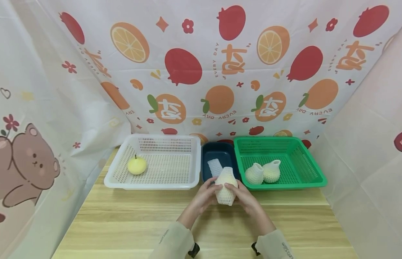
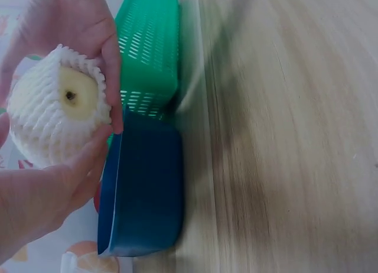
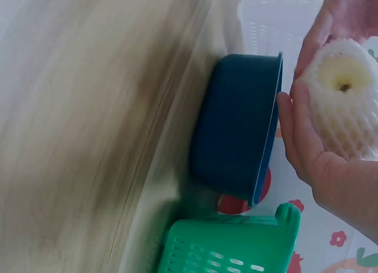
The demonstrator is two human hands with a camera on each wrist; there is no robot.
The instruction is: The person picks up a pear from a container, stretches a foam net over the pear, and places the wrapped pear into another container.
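A pale yellow pear in a white foam net sleeve is held between both hands, just in front of the dark blue bin. My left hand grips its left side and my right hand its right side, thumbs on the front. The net narrows to a tube at the far end. In the left wrist view the pear's bare end shows through the net's opening. Inside the dark blue bin lies a flat foam net sleeve, partly hidden by the held pear.
At left stands a white basket with one bare yellow pear. The green basket at right holds two netted pears, a left one and a right one. A printed curtain hangs behind the wooden table.
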